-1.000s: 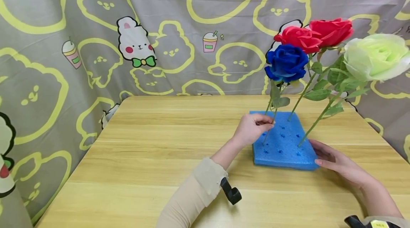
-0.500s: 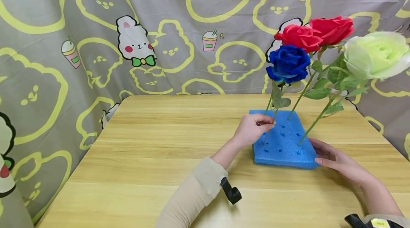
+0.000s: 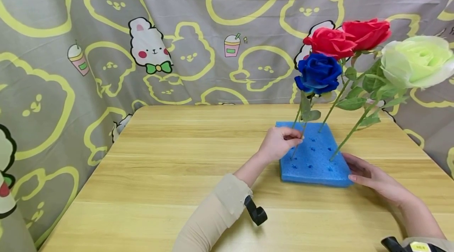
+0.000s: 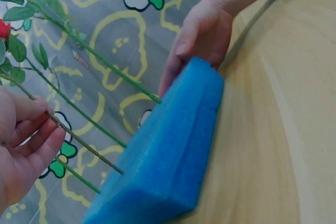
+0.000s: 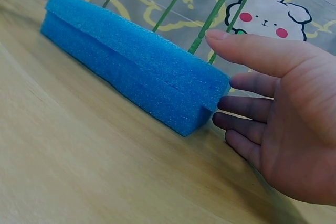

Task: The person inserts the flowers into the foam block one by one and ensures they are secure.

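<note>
In the head view my left hand pinches the stem of a blue artificial rose between thumb and fingers. That stem runs down into the top of a blue foam block dotted with small slits. My right hand rests at the block's right side, its fingers loosely extended against the end face in the right wrist view. Two red roses and a pale green-white rose also stand in the foam, their stems leaning right.
The foam block sits on the right part of a wooden table. Behind the table hangs a grey curtain with yellow cartoon outlines. Flower heads and leaves spread above the block on the right.
The blue rose first shifts slightly right, then dips a little, still pinched by my left hand. My right hand stays at the foam block's side.
</note>
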Tool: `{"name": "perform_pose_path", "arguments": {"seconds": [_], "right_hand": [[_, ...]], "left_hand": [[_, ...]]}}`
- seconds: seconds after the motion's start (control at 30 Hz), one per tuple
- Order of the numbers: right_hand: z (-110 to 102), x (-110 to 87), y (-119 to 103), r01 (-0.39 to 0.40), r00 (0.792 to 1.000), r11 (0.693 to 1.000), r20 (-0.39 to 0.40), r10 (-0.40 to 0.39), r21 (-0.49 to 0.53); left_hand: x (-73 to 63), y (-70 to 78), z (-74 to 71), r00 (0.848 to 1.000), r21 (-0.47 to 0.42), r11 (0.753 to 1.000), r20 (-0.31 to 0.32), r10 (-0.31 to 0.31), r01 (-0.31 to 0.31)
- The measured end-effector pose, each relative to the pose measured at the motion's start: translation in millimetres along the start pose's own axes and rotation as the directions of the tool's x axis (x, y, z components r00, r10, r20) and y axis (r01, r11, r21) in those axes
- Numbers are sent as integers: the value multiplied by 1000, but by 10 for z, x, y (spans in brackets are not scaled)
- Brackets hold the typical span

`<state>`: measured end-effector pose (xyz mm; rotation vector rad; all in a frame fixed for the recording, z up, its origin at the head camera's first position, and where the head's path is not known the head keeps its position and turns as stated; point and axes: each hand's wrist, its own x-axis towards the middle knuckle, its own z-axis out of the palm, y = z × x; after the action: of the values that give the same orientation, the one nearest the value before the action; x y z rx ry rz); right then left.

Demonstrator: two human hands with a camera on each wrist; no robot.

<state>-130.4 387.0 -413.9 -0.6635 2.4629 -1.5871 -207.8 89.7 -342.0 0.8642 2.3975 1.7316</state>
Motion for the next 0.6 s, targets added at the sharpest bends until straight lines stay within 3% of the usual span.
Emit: {"name": "perform_pose_path", "arguments": {"seconds": [0.27,0.6], "right_hand": [[1,-4,-1,-3,1000,1000,-2,3,-8],[5,-2,-1,-19,1000,1000,-11,19,-18]], "left_hand": [[-9,-27,22,999,-21,999,5,-32,32],[-31,-24,21,1000,87,996,-1,12,-12]]}}
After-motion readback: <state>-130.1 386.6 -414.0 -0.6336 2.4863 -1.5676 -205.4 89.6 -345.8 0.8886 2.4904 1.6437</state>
